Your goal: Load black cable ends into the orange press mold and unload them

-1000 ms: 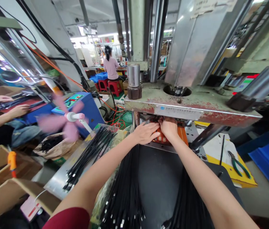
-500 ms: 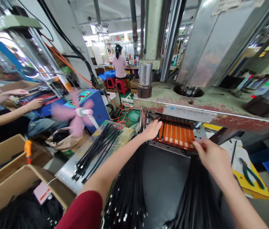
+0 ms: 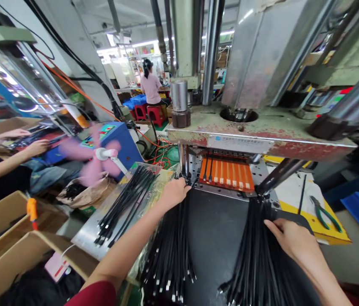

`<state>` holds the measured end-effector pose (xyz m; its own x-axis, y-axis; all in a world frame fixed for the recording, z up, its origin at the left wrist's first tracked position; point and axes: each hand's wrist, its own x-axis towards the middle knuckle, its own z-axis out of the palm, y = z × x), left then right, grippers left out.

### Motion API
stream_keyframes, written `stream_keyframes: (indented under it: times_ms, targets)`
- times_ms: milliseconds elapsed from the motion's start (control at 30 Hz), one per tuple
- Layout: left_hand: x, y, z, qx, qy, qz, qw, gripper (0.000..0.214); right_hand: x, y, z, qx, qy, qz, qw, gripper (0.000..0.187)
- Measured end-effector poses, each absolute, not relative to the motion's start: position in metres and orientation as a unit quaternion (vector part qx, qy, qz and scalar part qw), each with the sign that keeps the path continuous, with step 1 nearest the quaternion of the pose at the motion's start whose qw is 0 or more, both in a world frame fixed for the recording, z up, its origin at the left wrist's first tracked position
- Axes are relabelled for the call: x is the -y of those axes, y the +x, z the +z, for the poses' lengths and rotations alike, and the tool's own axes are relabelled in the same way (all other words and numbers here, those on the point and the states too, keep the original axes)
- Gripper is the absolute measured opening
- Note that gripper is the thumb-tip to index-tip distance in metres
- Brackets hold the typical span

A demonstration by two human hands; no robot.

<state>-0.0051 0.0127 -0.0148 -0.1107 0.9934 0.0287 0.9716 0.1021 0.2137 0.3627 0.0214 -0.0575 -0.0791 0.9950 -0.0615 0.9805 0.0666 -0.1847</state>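
My left hand point(image 3: 174, 193) is closed in a pinch on a thin black cable point(image 3: 194, 183), at the upper end of the left bundle of black cables point(image 3: 169, 255). My right hand point(image 3: 297, 242) is beside the right bundle of black cables point(image 3: 255, 255), thumb stretched toward it and fingers loosely bent. Its fingertips are partly hidden, and no held thing shows. Beyond both hands, an orange slotted mould point(image 3: 227, 172) lies under the press point(image 3: 262, 131). Two black cable ends point(image 3: 210, 173) sit in its left slots; pale strips fill the others.
A metal plate point(image 3: 83, 238) with black cables point(image 3: 125, 199) stands left, near a spinning pink fan point(image 3: 99, 155) and cardboard boxes point(image 3: 55, 246). Green-handled pliers point(image 3: 326, 214) lie right on a yellow-edged sheet point(image 3: 335, 236). A co-worker's hands point(image 3: 37, 146) work far left; another person point(image 3: 150, 87) sits behind.
My left hand has left the mould's left side and come down to the left bundle. My right hand has drawn back from the mould's right edge toward the right bundle. The view has shifted slightly.
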Motion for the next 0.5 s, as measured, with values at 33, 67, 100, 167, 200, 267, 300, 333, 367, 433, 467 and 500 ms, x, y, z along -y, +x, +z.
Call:
stream_keyframes:
  times_ms: [33,67,100,167,200,267,300,333,367,433,467,500]
  targets:
    - [-0.012,-0.01,-0.012,-0.731,0.671,0.103,0.069,0.022,-0.022,0.359,-0.056,0.733,-0.672,0.097,0.043,0.039]
    - [-0.011,-0.014,-0.009,-0.716,0.681,0.128,0.086,0.021,-0.021,0.357,-0.054,0.733,-0.67,0.107,0.049,0.036]
    - [-0.009,-0.016,-0.006,-0.693,0.693,0.165,0.114,0.02,-0.021,0.354,-0.053,0.728,-0.674,0.111,0.06,0.033]
    - [-0.004,-0.014,0.004,-0.629,0.706,0.263,0.19,0.019,-0.019,0.35,-0.049,0.709,-0.689,0.102,0.108,0.033]
    - [0.0,-0.011,0.01,-0.593,0.706,0.311,0.233,0.018,-0.017,0.348,-0.045,0.698,-0.694,0.101,0.147,0.034]
    - [0.005,0.001,0.025,-0.531,0.7,0.367,0.306,0.017,-0.01,0.341,-0.035,0.678,-0.678,0.135,0.248,0.034]
    - [0.007,0.008,0.033,-0.507,0.698,0.376,0.339,0.018,-0.005,0.336,-0.027,0.672,-0.656,0.174,0.298,0.035]
    - [0.008,0.016,0.041,-0.486,0.695,0.377,0.372,0.019,0.001,0.33,-0.018,0.668,-0.626,0.22,0.338,0.037]
    - [0.007,0.024,0.049,-0.468,0.692,0.371,0.405,0.02,0.008,0.323,-0.008,0.667,-0.592,0.266,0.366,0.04]
    - [0.004,0.041,0.062,-0.436,0.687,0.351,0.463,0.022,0.02,0.308,0.011,0.674,-0.532,0.333,0.389,0.039]
    - [0.001,0.05,0.067,-0.422,0.685,0.347,0.482,0.022,0.025,0.299,0.019,0.679,-0.512,0.351,0.393,0.035]
    - [-0.003,0.058,0.072,-0.411,0.682,0.349,0.494,0.022,0.029,0.292,0.026,0.683,-0.496,0.359,0.398,0.032]
